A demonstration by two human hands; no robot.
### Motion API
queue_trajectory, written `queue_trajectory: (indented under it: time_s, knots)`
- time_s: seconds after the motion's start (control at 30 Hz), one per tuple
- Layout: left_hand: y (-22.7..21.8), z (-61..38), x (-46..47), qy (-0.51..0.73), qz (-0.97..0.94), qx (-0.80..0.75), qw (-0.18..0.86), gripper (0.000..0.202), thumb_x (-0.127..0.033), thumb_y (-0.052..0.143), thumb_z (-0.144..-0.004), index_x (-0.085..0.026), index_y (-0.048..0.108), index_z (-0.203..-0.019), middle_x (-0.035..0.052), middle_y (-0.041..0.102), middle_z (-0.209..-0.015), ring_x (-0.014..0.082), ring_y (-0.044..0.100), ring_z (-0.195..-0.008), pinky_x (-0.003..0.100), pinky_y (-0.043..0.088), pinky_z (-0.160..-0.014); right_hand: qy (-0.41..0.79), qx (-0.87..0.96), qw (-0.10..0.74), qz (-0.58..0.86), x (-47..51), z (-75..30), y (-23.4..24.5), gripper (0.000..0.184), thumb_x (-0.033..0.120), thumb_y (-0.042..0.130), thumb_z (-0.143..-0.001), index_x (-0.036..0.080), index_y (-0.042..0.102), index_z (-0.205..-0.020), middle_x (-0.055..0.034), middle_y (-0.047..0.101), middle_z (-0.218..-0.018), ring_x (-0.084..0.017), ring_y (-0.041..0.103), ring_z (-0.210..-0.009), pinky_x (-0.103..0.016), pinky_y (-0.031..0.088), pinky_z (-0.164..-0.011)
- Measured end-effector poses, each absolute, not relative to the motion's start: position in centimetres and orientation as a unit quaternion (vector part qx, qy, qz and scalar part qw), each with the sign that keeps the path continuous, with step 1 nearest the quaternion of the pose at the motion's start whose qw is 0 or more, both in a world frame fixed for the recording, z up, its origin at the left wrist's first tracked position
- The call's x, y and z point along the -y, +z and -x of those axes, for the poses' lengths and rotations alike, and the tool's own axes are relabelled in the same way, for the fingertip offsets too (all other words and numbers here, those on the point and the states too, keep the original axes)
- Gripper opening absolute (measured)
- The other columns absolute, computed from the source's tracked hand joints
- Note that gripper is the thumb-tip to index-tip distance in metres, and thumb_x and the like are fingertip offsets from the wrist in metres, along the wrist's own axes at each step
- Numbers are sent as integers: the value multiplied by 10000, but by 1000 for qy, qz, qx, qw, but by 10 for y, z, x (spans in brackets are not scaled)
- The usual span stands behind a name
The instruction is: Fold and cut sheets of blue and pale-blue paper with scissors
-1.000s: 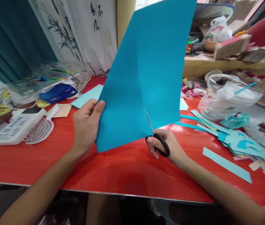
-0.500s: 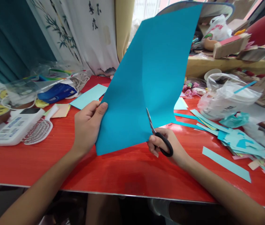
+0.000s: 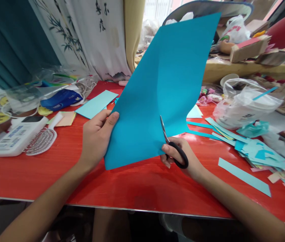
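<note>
A large teal paper sheet (image 3: 162, 87) stands tilted above the red table (image 3: 122, 185). My left hand (image 3: 95, 137) pinches its lower left edge, thumb on the front. My right hand (image 3: 180, 158) grips black-handled scissors (image 3: 174, 148), whose blades reach up into the sheet's bottom edge along a cut. To the right of the blades, the cut part of the sheet bends away.
Teal strips (image 3: 243, 176) and scraps (image 3: 258, 151) litter the table's right side beside a clear plastic bag (image 3: 245, 104). At the left lie a white calculator (image 3: 18, 136), a hairbrush (image 3: 43, 139) and a light blue card (image 3: 95, 104). A cluttered wooden shelf (image 3: 245, 67) stands behind.
The scissors have moved up and right, and the cut has lengthened. The sheet has tilted back and lower, and its right part has curled away from the blades.
</note>
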State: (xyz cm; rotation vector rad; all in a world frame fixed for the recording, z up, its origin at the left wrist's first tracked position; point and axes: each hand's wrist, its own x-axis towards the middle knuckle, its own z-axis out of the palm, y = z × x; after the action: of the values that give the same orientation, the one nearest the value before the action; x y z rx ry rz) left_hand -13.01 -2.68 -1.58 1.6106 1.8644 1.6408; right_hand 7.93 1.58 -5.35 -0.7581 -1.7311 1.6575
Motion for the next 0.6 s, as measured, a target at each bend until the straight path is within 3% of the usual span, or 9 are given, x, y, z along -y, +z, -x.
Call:
queue_trajectory:
  time_s: [0.6]
  knots:
    - [-16,129,28,549,-538,-631,100,246,-366,513,-815,-206,522,-629,-39,373,-530,96,342,-482,232,276,-418,642,630,324,294,-14,-77,-55,331,361,660,-718,171,481,-514,47,499,-371,-50,431,-324,-195,306,-364]
